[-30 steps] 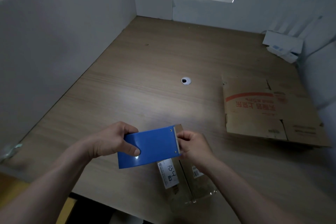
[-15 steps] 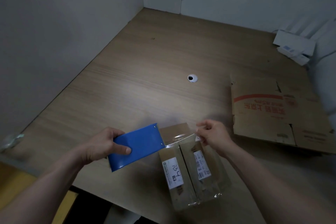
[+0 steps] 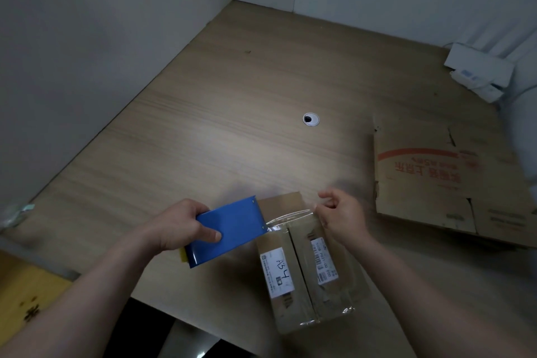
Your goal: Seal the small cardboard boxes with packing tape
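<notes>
Small cardboard box [image 3: 308, 264]: flat on the wooden desk [image 3: 232, 125], close to its near edge, two labels facing up. Blue tape dispenser [image 3: 229, 229]: gripped by the left hand [image 3: 180, 227], fingers wrapped round it, at the box's far-left corner. Clear tape strip [image 3: 290, 216]: spans the box's far end to the right hand [image 3: 340, 218], whose curled fingers pinch its end; grip blurred. Open desk beyond, up to the cable grommet [image 3: 311, 119]. Flattened carton [image 3: 436, 183]: at right, cut off by the frame.

The tape dispenser [image 3: 229, 229] is left of the small box [image 3: 302, 256], flattened carton [image 3: 436, 183] right.
</notes>
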